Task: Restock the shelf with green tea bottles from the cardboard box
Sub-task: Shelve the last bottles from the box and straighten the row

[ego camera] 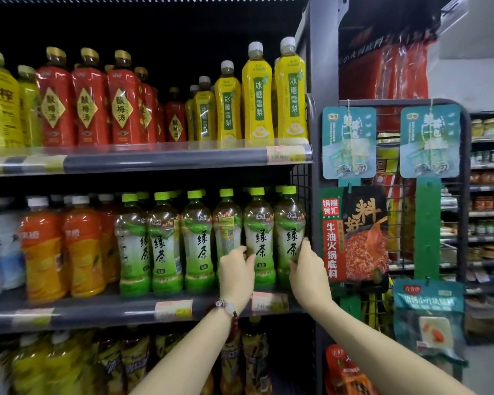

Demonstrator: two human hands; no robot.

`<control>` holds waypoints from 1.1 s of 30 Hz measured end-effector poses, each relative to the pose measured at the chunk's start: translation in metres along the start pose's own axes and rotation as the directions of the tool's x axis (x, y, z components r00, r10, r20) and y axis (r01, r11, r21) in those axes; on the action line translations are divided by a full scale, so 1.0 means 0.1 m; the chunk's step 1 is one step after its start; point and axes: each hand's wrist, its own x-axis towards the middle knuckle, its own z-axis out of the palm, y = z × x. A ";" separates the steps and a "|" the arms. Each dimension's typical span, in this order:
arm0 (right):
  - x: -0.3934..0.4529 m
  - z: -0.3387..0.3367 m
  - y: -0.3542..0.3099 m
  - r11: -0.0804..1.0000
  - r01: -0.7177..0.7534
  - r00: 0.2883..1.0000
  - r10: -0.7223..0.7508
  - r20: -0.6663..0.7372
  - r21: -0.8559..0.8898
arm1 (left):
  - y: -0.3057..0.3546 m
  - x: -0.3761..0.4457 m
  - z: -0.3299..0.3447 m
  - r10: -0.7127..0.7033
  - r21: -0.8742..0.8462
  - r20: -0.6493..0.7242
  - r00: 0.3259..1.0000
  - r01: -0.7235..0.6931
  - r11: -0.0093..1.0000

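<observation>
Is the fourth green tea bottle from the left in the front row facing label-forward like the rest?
No. The fourth green tea bottle stands upright, but turned: its back panel with small print faces out. The left hand is on it.

Glossy clear plastic green tea bottles (258,238) stand on a matt grey metal shelf (97,312)

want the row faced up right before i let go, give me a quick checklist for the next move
1. Left hand on the fourth green tea bottle: ok, fingers touching it.
2. That bottle's label faces front: not ok, its back label with the code shows.
3. Right hand on the end green tea bottle: ok, label facing front.
4. Front-row bottles upright: ok.
5. Free space for more bottles in the row: not ok, the front looks full up to the wire side panel.
6. Cardboard box within reach: cannot tell, not in view.
</observation>
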 end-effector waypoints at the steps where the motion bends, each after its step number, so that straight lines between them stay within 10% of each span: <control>1: -0.02 -0.01 0.00 1.000 0.010 1.000 -0.010 0.004 0.005 | -0.03 0.00 -0.03 0.010 0.005 -0.004 1.000 -0.010 1.000; 25: -0.29 0.14 -0.63 0.938 0.323 0.936 -0.296 0.190 -0.128 | -0.62 0.11 -0.94 0.137 0.256 0.027 0.990 -0.140 0.957; 33: -0.18 0.46 -0.94 0.993 0.114 0.969 -0.113 0.218 0.010 | -0.63 0.20 -0.94 -0.098 0.134 -0.007 0.995 0.098 0.986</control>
